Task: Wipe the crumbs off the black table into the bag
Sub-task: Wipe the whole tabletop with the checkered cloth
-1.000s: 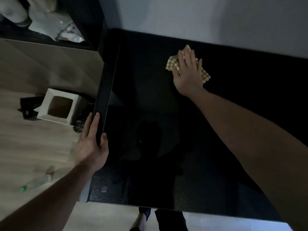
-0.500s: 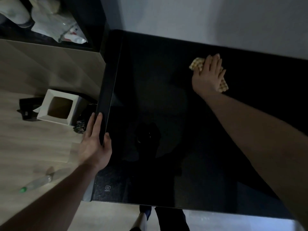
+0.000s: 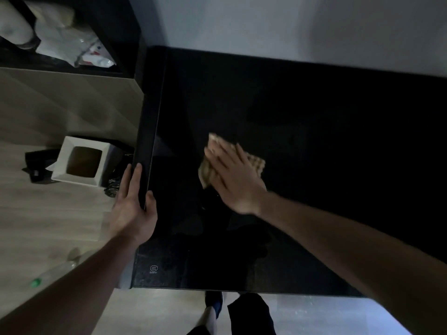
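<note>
Pressing our right hand flat, fingers straight and slightly spread, we hold the soft beige checked cloth on the glossy black table near its middle. Limp and light, it will bunch unless we bear on it with the whole palm. Our left hand clasps the table's edge at nine o'clock, thumb on top. The white square-mouthed paper bag stands on the floor beyond that edge.
</note>
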`<action>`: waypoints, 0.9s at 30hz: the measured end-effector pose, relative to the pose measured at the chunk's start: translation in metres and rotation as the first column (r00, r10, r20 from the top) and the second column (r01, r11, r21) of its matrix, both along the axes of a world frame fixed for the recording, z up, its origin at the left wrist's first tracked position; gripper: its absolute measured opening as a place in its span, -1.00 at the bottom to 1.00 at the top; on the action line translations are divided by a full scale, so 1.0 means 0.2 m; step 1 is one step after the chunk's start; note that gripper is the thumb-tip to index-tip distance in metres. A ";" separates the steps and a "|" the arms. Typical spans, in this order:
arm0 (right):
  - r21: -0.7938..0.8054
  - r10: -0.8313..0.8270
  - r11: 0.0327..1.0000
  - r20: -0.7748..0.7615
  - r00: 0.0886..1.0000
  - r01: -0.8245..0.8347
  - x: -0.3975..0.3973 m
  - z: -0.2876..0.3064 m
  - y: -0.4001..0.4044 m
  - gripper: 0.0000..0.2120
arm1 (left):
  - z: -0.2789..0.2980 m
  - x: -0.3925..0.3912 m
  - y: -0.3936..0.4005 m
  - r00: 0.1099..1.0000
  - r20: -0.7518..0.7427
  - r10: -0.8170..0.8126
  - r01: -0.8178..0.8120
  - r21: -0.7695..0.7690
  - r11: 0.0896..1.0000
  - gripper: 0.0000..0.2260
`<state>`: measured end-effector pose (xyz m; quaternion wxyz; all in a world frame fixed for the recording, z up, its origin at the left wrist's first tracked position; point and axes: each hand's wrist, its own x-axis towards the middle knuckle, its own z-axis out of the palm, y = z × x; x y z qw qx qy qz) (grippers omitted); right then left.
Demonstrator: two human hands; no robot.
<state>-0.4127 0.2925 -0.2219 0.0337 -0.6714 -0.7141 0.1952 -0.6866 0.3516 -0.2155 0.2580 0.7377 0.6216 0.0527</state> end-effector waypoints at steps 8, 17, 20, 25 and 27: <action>-0.124 0.225 0.969 0.070 0.972 -0.215 -0.02 0.05 -0.88 -0.34 | 0.01 0.00 -0.01 0.999 0.042 0.011 -0.011 0.001 1.000 -0.38; -0.021 -0.148 0.988 0.160 0.976 0.154 0.64 -0.03 -0.13 -0.38 | 0.00 0.00 -0.02 0.999 0.048 0.014 -0.014 0.015 1.000 -0.38; -0.004 -0.498 0.864 0.137 0.856 0.504 0.83 -0.03 0.09 -0.40 | -0.01 0.00 -0.02 0.998 0.050 0.032 -0.033 0.018 0.999 -0.39; 0.037 -0.563 0.824 0.168 0.809 0.565 0.68 -0.06 0.01 -0.38 | 0.00 0.01 -0.02 0.998 0.043 0.038 -0.038 0.005 0.999 -0.39; 0.035 -0.505 0.861 0.185 0.843 0.508 0.48 -0.04 -0.18 -0.35 | 0.01 0.01 -0.03 0.998 0.051 0.035 -0.035 -0.001 0.999 -0.39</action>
